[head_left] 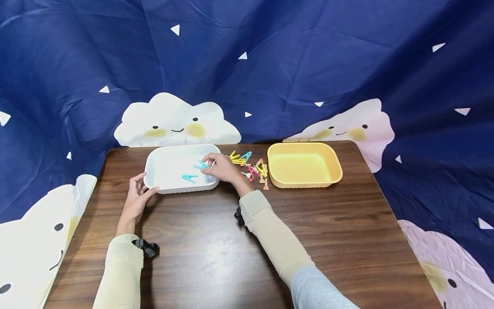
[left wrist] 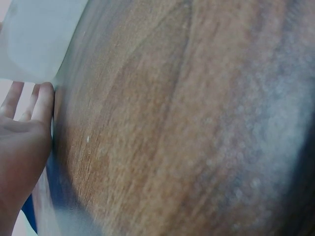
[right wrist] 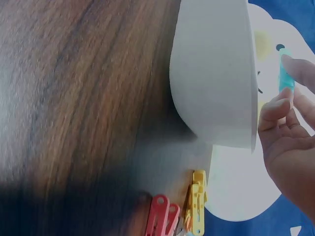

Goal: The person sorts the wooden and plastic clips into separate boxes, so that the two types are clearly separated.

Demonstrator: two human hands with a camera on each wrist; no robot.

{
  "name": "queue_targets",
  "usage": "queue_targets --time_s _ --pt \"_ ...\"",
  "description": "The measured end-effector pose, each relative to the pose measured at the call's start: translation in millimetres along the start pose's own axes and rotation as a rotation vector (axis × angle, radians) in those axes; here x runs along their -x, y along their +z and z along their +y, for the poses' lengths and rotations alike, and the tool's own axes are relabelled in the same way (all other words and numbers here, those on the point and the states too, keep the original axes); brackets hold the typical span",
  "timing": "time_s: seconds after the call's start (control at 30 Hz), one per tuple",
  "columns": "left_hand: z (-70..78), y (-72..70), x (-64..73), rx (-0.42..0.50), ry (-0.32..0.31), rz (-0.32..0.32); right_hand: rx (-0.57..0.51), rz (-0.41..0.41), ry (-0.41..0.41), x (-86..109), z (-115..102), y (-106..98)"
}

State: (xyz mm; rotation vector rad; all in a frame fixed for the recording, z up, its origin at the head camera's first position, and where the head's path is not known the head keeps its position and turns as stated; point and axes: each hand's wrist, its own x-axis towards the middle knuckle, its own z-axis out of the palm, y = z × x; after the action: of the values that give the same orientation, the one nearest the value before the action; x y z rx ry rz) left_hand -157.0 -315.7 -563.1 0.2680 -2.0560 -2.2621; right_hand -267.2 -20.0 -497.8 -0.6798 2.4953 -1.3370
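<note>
A white plastic basin [head_left: 171, 165] stands on the table's back left. My left hand [head_left: 137, 199] holds its near left corner, the thumb by the front rim and the fingers at the left side; the left wrist view shows part of this hand [left wrist: 24, 128] against the basin [left wrist: 37, 39]. Between thumb and fingers, my right hand [head_left: 224, 167] pinches a light blue clothespin [head_left: 201, 165] over the basin's right part. In the right wrist view that clothespin [right wrist: 286, 73] appears above the rim. Another light blue clothespin [head_left: 189, 177] lies on the basin floor.
Right of the white basin lies a loose pile of small clothespins, with yellow [head_left: 238, 161], blue [head_left: 246, 156], pink [head_left: 252, 171] and orange [head_left: 266, 184] ones. Beyond it stands a yellow basin [head_left: 305, 185]. A dark blue cloud-patterned curtain [head_left: 270, 77] hangs behind the wooden table [head_left: 216, 249].
</note>
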Motion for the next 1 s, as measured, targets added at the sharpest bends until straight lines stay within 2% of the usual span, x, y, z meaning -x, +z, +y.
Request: queue_targets --time_s 0.33,0.6,0.83,1.0 --pt "0.2 -0.8 0.8 -0.018 -0.008 -0.013 0.146 -0.066 -0.034 -7.4 -8.9 16.1" --pt "0.3 -2.3 0.3 -0.016 -0.007 -0.004 0.383 -0.128 -0.088 -15.8 -11.7 27.8" --pt "-1.8 -4.4 0.3 0.008 0.003 0.007 0.462 -0.157 -0.059 -19.8 -11.6 37.1" --pt "-0.7 -3.6 0.1 0.003 0.012 -0.005 0.514 -0.14 -0.042 -21.2 -9.9 41.3"
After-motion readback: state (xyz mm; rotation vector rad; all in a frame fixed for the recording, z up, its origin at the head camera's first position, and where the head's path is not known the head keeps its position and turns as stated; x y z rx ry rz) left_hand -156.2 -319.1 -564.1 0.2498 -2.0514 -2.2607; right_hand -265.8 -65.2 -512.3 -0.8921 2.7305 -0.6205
